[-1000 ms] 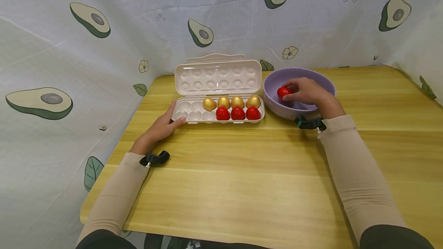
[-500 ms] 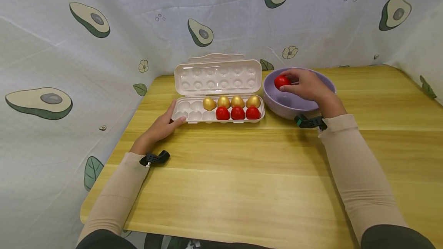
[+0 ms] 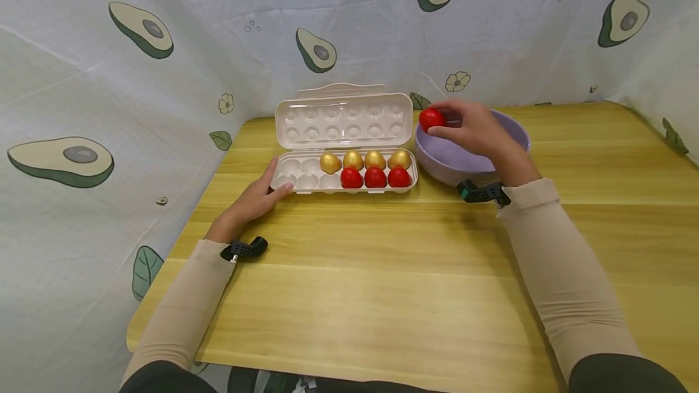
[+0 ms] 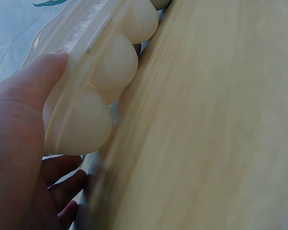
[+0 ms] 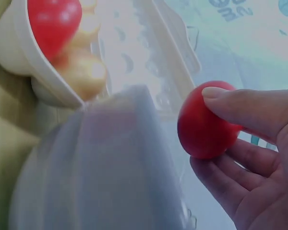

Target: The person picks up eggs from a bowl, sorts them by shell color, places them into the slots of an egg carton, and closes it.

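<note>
An open cream egg carton (image 3: pixel 307 182) stands at the table's back. Several gold eggs (image 3: pixel 374 160) fill part of its far row; the leftmost gold piece (image 3: pixel 330 164) looks lumpier. Three red eggs (image 3: pixel 375 178) occupy the right half of the near row, and the left-hand cups hold nothing. My left hand (image 3: pixel 252 200) grips the carton's left end, thumb (image 4: pixel 48 72) on the rim. Between thumb and fingers, my right hand (image 3: pixel 476 131) pinches another red egg (image 5: pixel 204 124) above the left rim of a purple bowl (image 3: pixel 464 170).
The bowl stands just right of the carton. The carton's lid (image 3: pixel 344 120) leans back, raised, near an avocado-print cloth (image 3: pixel 366 29) hanging behind. In front stretches the wooden table (image 3: pixel 382 284).
My right hand has lifted the red egg out of the bowl and moved it up and left to the rim. My left hand and the carton have stayed put.
</note>
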{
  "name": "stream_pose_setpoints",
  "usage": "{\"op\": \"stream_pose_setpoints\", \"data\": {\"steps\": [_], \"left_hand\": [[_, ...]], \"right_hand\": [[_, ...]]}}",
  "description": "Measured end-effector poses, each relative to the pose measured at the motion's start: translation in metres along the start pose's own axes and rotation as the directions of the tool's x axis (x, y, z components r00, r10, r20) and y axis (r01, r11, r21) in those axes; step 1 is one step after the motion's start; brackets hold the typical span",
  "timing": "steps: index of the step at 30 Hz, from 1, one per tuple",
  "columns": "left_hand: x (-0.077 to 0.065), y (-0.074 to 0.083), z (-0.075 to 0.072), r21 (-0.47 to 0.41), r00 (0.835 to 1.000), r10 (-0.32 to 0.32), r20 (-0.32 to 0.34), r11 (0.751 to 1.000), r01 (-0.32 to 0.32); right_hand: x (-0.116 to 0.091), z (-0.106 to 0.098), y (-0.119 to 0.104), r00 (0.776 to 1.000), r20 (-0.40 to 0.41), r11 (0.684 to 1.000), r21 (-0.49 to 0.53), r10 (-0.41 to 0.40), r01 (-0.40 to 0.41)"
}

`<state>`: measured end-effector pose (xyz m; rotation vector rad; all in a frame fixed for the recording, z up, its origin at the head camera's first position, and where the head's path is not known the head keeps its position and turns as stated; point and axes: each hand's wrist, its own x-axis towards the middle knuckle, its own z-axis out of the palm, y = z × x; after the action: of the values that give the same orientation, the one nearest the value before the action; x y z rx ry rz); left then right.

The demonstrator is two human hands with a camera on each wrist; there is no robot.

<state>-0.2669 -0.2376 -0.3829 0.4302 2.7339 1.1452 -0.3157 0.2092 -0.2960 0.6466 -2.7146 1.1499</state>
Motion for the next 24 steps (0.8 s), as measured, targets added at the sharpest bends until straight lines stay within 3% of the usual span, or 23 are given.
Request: {"op": "stream_pose_setpoints", "data": {"steps": [4,10,18,24], "left_hand": [[0.001,0.0,0.0,0.007,1.0,0.007,-0.001,1.0,-0.007],[0.001,0.0,0.0,0.019,1.0,0.011,0.001,1.0,-0.011],[0.0,-0.001,0.0,0.006,1.0,-0.003,-0.005,1.0,0.003],[0.001,-0.002,0.0,0.02,1.0,0.005,-0.008,1.0,-0.005]], "right_hand": [[0.003,0.006,-0.006,0.999,-0.028,0.997,0.071,-0.02,0.022],[0.006,0.02,-0.02,1.0,-0.007,0.973,0.232,-0.004,0.005],[0.008,0.033,-0.036,0.999,-0.03,0.953,0.301,-0.014,0.023],[0.01,0.046,-0.045,0.999,0.01,0.942,0.334,-0.047,0.041]]}}
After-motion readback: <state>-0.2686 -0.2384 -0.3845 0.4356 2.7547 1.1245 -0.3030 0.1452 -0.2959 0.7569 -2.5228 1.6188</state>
